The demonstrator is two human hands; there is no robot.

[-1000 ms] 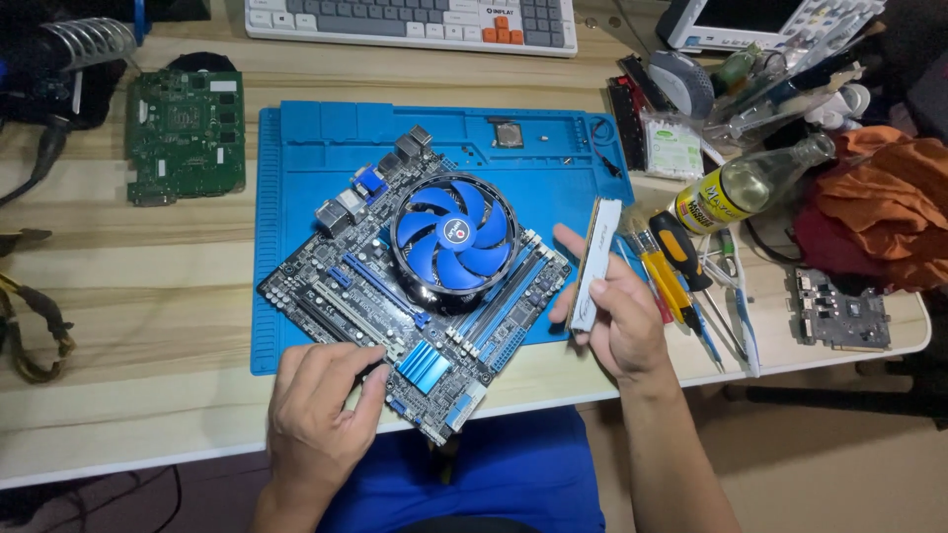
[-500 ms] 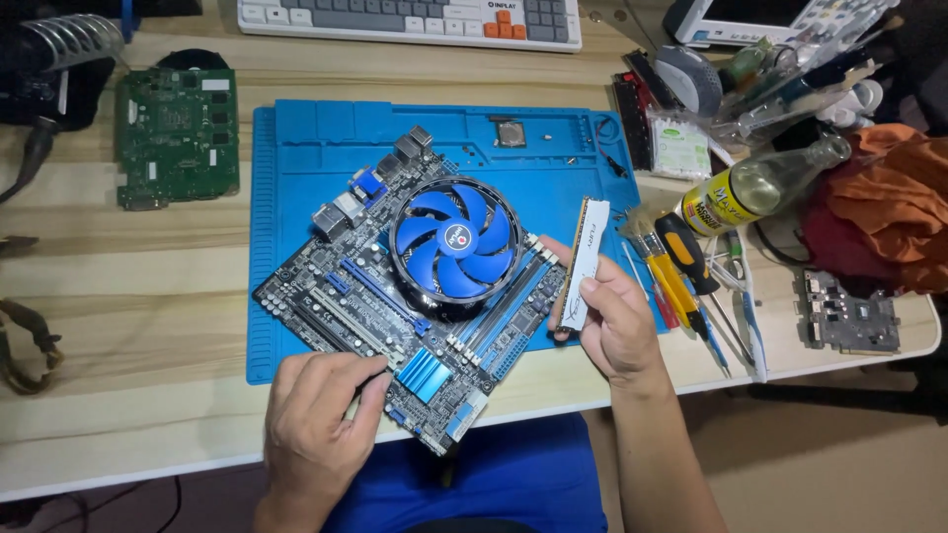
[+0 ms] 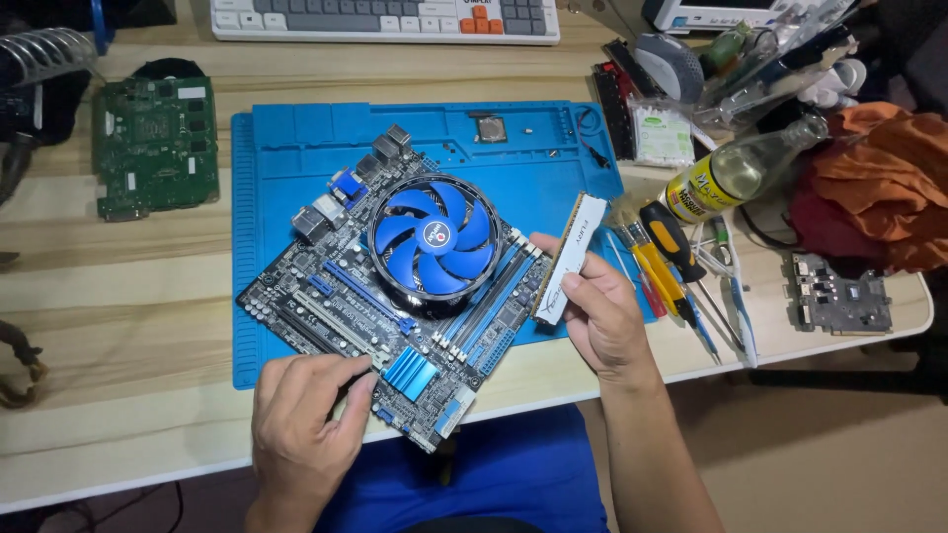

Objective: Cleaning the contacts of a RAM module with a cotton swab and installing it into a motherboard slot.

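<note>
Right hand (image 3: 604, 318) grips a white memory stick (image 3: 570, 259) at three o'clock of the blue fan (image 3: 432, 237); left hand (image 3: 306, 415) pinches the motherboard (image 3: 326, 306) edge at seven o'clock.

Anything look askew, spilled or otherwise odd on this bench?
Two things stand out. The motherboard sits turned at an angle on the blue mat, its near corner past the mat's front edge and overhanging the desk edge. A glass bottle lies on its side among the tools; no spill shows.
</note>
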